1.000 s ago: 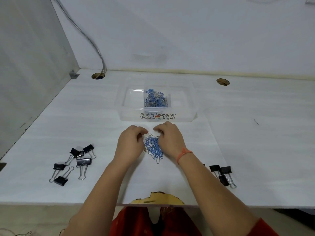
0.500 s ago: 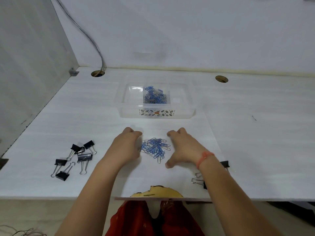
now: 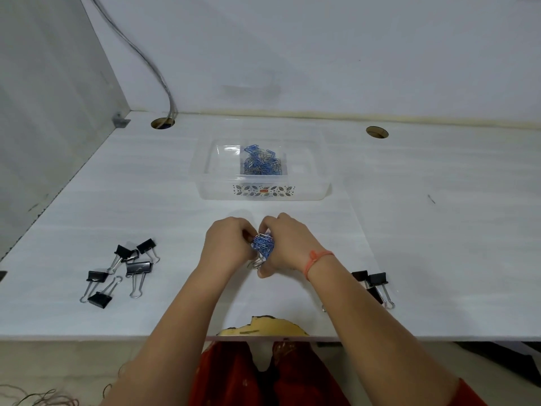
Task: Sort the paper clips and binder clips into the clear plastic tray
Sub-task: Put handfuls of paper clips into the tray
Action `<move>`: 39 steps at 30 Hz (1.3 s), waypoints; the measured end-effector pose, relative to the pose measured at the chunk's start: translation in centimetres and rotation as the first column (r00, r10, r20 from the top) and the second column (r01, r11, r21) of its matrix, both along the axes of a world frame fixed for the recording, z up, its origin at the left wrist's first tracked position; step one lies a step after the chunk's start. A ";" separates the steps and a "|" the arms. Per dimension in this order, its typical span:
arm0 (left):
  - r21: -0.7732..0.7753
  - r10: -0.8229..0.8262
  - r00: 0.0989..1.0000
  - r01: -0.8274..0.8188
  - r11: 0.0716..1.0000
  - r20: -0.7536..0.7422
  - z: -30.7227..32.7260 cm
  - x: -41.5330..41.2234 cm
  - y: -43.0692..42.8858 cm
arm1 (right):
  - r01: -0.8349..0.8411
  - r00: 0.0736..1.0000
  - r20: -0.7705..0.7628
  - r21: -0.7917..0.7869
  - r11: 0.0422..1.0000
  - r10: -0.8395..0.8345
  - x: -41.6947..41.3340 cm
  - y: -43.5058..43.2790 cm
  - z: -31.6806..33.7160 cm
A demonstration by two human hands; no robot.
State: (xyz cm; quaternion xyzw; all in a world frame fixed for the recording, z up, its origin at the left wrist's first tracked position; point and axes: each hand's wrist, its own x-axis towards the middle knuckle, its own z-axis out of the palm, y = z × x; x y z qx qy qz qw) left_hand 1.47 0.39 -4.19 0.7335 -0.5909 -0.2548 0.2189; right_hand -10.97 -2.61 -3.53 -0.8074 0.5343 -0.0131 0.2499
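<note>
My left hand (image 3: 227, 247) and my right hand (image 3: 288, 244) press together around a bunch of blue paper clips (image 3: 263, 245), holding it between the fingers just above the white table. The clear plastic tray (image 3: 323, 183) stands straight ahead, beyond the hands, with a heap of blue paper clips (image 3: 262, 164) in its right-middle part. Several black binder clips (image 3: 123, 269) lie scattered on the table to the left. A few more black binder clips (image 3: 373, 284) lie to the right, partly hidden by my right forearm.
A white sheet (image 3: 345, 230) covers the table under my hands. Two round cable holes (image 3: 162, 123) (image 3: 377, 132) sit near the back wall, a cable running up from the left one. A grey side panel (image 3: 44, 112) closes the left. The table's front edge is chipped near my body.
Half a second ago my hands were spread apart beside the loose blue pile; now they have closed in and gathered the paper clips into a tight bunch between them.
</note>
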 end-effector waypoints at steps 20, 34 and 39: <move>0.080 0.190 0.880 -0.172 0.982 -0.435 -0.2 1.2 1.1 | 0.114 0.965 0.251 -0.129 0.985 -0.079 -0.6 0.8 -0.9; 0.108 -0.134 0.976 0.117 0.987 0.171 0.7 -2.4 0.0 | 0.173 0.978 0.116 0.029 0.984 -0.175 -3.2 -1.7 1.8; 0.083 -0.174 0.973 0.163 0.983 0.155 0.3 -3.1 -0.7 | 0.083 0.995 -0.056 -0.063 0.995 -0.086 -2.8 -1.2 2.2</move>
